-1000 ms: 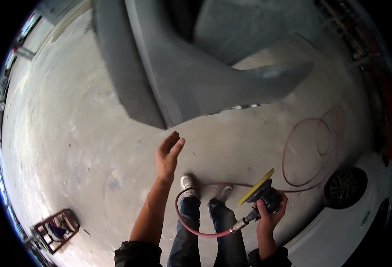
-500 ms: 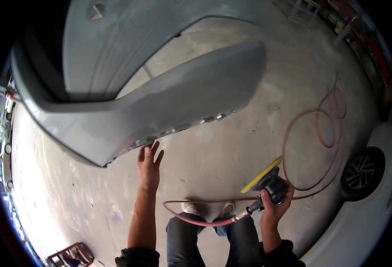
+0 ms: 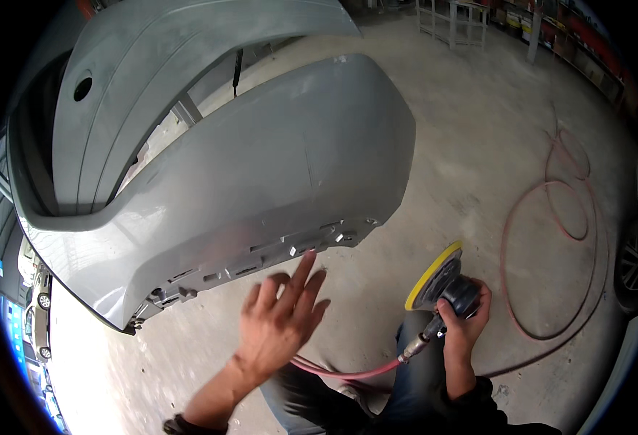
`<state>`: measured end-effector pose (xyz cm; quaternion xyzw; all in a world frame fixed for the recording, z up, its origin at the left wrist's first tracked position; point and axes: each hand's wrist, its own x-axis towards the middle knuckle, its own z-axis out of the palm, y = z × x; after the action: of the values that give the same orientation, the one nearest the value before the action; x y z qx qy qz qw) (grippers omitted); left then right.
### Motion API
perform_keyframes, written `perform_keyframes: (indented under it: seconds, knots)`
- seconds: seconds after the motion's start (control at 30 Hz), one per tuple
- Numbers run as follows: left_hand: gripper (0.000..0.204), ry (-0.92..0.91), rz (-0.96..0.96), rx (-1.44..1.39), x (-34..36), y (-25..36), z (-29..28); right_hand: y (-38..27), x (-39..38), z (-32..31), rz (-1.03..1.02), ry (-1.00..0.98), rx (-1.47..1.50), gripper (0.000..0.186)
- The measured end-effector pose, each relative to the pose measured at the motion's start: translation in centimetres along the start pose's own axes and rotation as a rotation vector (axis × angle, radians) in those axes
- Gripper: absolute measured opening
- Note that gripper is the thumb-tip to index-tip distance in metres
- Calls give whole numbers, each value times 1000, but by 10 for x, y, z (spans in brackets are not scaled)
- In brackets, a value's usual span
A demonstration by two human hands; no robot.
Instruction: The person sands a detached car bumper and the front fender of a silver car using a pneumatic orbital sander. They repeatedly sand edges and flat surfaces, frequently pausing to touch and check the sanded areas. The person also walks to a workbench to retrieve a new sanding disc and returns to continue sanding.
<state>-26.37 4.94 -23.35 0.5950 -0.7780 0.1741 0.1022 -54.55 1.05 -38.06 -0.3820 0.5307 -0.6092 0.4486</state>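
A: Starting at the left, where is the large grey primed plastic car bumper (image 3: 217, 181) lying relative to the hands?

B: It is sitting up and ahead of the left hand (image 3: 279, 322), its long axis running left to right, its lower edge with mounting tabs just beyond the fingertips, apart from them. The left hand is nearer.

A: Finger state?

B: The left hand's fingers (image 3: 303, 274) are spreading wide, holding nothing, palm facing down, forearm rising from the lower edge.

A: And the right side?

B: The right hand (image 3: 465, 322) is gripping the dark pneumatic sander with yellow round pad (image 3: 445, 284), pad tilted on edge, red air hose (image 3: 551, 239) looping over the concrete floor (image 3: 478, 145).
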Motion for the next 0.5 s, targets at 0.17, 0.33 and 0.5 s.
perform_keyframes:
  seconds: [0.17,0.33,0.5]
  knots:
    - [67,-89,79,281,69,-13,-3,12,11,-7,62,-101,-68,67]
    - [67,-258,107,406,79,-21,-21,-1,23,12,99,-276,-126,68]
    - [60,-255,173,510,77,-29,-36,21,40,7,189,-233,-60,70]
